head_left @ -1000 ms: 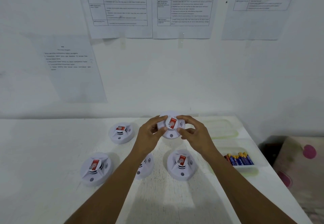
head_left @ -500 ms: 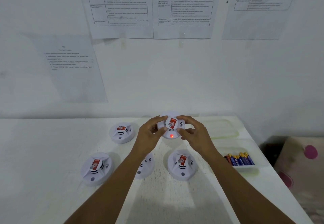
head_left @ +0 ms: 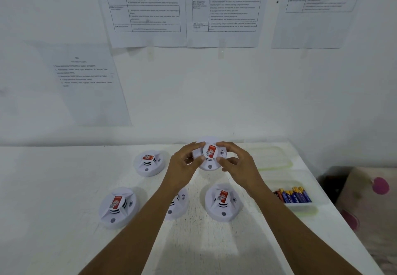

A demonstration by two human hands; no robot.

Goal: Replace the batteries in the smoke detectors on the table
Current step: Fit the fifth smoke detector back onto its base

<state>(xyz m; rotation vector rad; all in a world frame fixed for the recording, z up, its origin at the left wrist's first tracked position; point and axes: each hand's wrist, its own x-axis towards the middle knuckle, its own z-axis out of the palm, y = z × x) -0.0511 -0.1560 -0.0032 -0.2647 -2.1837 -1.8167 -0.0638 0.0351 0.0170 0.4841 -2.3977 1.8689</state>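
Several round white smoke detectors with red labels lie face up on the white table (head_left: 53, 188). At the far middle, my left hand (head_left: 184, 165) and my right hand (head_left: 238, 165) grip one detector (head_left: 210, 156) from both sides, fingers on its raised centre. Its small indicator (head_left: 210, 166) is dark. Other detectors sit at far left (head_left: 149, 163), near left (head_left: 118, 207) and near middle (head_left: 222, 202). One more (head_left: 178, 205) is partly hidden under my left forearm. A clear tray (head_left: 298, 207) at the right holds several blue and gold batteries (head_left: 293, 195).
A clear plastic lid (head_left: 272, 158) lies at the far right of the table, behind the tray. Printed sheets hang on the white wall behind. The table's right edge runs past the tray, with a pink-spotted cushion (head_left: 369, 206) beyond it.
The held detector's indicator lit red half a second ago and is dark now. Both hands stay on the detector, barely shifted.
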